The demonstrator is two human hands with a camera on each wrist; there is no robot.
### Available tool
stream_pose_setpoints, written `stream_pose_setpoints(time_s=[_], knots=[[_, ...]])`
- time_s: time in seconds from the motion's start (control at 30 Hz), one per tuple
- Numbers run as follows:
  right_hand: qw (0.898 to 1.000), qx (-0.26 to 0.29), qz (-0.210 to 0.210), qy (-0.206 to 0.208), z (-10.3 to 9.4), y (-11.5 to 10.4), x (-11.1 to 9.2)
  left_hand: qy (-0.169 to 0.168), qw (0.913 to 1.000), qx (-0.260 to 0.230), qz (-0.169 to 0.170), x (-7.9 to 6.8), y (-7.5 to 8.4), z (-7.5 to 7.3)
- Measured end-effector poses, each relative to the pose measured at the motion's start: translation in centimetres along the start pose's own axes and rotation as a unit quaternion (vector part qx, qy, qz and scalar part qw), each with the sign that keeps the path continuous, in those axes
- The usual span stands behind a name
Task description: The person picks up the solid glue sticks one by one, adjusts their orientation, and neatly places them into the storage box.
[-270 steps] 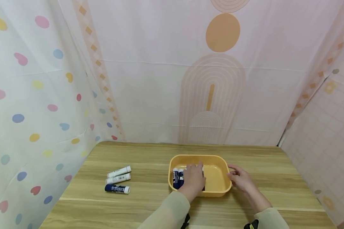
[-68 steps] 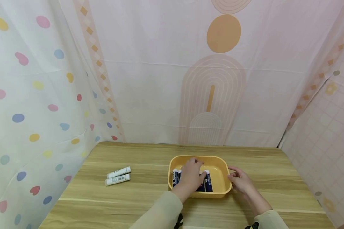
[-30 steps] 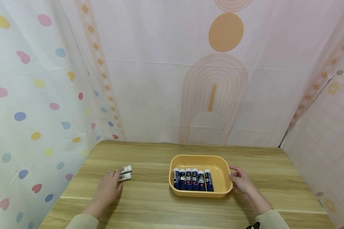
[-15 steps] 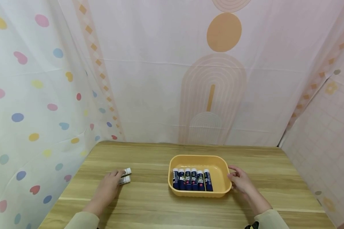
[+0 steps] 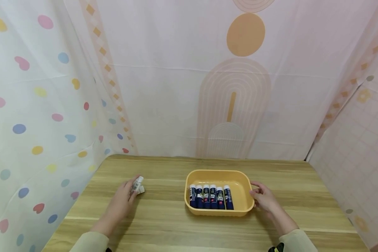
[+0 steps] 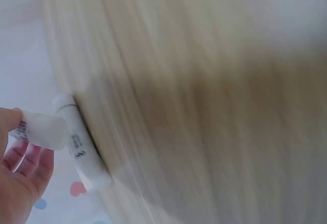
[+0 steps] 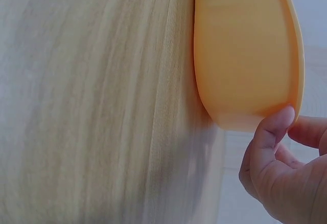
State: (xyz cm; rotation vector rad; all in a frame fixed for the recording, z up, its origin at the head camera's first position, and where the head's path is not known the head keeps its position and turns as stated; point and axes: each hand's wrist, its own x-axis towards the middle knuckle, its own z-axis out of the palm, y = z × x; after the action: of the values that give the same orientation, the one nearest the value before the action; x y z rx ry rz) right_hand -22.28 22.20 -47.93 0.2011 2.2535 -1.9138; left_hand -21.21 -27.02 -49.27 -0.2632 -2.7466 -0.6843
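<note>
My left hand [image 5: 121, 201], at the table's left, pinches a white glue stick [image 5: 138, 182] between thumb and fingers, its capped end tilted up. In the left wrist view that glue stick [image 6: 46, 130] is raised off the table, and a second white glue stick [image 6: 82, 142] lies just beyond it. My right hand [image 5: 266, 199] grips the right end of a yellow plastic basket [image 5: 244, 196], thumb and fingers on either side of its rim in the right wrist view. Inside, several blue glue sticks [image 5: 213, 197] with white caps lie side by side, filling the left and middle.
The wood-grain table [image 5: 163, 224] carries everything. A pale curtain [image 5: 163, 112] hangs behind its far edge, with a dotted curtain [image 5: 47, 175] on the left and a checked one [image 5: 362, 157] on the right.
A blue glue stick from the left group now lies in the basket. My left hand has gone from the basket to the white glue sticks and lifted one. The right hand stays at the rim.
</note>
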Motion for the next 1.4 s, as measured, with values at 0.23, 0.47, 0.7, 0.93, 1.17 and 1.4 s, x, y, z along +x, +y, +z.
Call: stream_pose_setpoints(time_s=[0.23,0.47,0.7,0.93,1.17,1.4], knots=[[1.0,0.0,-0.001,0.004,0.0,0.1,0.1,0.05,0.9932,-0.099,-0.033,0.9,1.1,0.7],[1.0,0.006,-0.002,0.004,0.1,-0.1,-0.1,0.067,0.9819,-0.154,-0.087,1.7,2.7,1.2],[1.0,0.012,-0.005,0.002,0.3,-0.1,0.0,0.077,0.9766,-0.18,-0.089,2.4,4.7,1.4],[1.0,0.013,-0.004,0.005,0.2,-0.1,0.0,0.065,0.9702,-0.222,-0.073,3.9,8.5,1.8],[1.0,0.009,-0.01,-0.004,0.1,0.1,0.1,0.057,0.961,-0.265,-0.057,5.6,13.4,3.1],[1.0,0.011,-0.009,-0.001,0.1,0.2,0.2,0.043,0.9593,-0.278,-0.025,6.3,18.0,5.4]])
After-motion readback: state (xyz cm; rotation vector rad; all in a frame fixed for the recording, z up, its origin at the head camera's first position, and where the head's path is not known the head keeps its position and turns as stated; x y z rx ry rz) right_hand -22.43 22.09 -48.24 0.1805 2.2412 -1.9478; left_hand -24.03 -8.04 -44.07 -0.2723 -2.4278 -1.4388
